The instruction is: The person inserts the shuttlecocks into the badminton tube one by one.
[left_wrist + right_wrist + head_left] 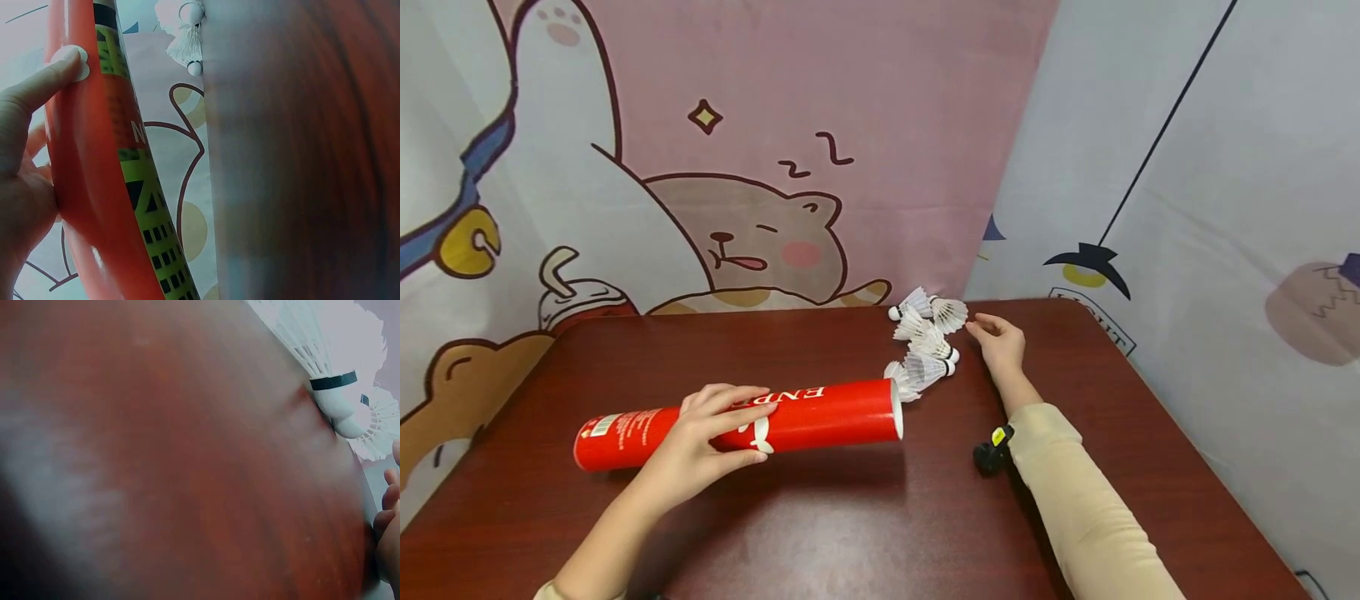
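Observation:
A red shuttlecock tube (842,414) lies slantwise over the table in the head view, its white-rimmed end facing right. My left hand (700,437) grips it around the middle, thumb on the near side and fingers over the top. In the left wrist view the thumb (53,78) presses on the red tube wall (87,162). Several white shuttlecocks (928,367) lie in a cluster beyond the tube's right end. My right hand (1002,346) is beside the farthest right shuttlecock (950,315), fingertips close to its feather skirt; whether they touch is unclear. Its fingers are loosely bent.
The dark red-brown table (820,533) ends at a back edge near the shuttlecocks. Behind it hangs a cartoon-printed cloth (917,142). A small black device with a yellow mark (991,454) is at the right sleeve (1075,475).

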